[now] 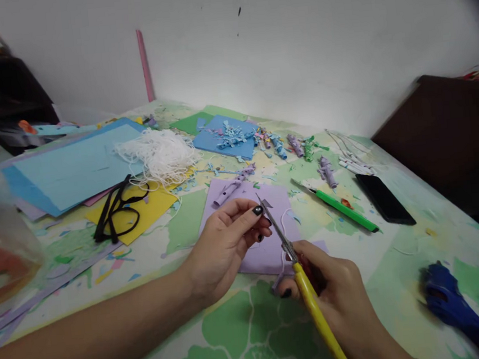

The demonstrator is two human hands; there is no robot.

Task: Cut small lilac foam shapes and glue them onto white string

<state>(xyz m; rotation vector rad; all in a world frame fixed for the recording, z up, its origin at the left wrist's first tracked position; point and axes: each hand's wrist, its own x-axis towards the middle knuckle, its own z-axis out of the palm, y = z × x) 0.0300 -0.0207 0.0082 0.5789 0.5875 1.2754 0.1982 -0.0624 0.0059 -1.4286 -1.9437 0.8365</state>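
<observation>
My right hand (pixel 332 283) grips a pair of scissors with yellow handles (pixel 318 313), their narrow blades pointing up and left. The blade tips reach the fingers of my left hand (pixel 228 240). Thumb and fingers of that hand are pinched around a tiny purple paper piece (pixel 266 203), partly hidden by the blades. Beneath both hands lies a stack of purple sheets (pixel 259 259). A rolled purple paper piece (pixel 230 191) with cut bits rests on its upper part. Near my right thumb hangs a curled purple strip (pixel 279 282) with white string.
Black glasses (pixel 119 211) lie on yellow paper (pixel 151 210) beside white string (pixel 161 156) and blue sheets (pixel 81 166). Small paper rolls (pixel 278 146) stand farther back. On the right are a green cutter (pixel 344 209), a black phone (pixel 383 196) and a blue glue gun (pixel 449 295).
</observation>
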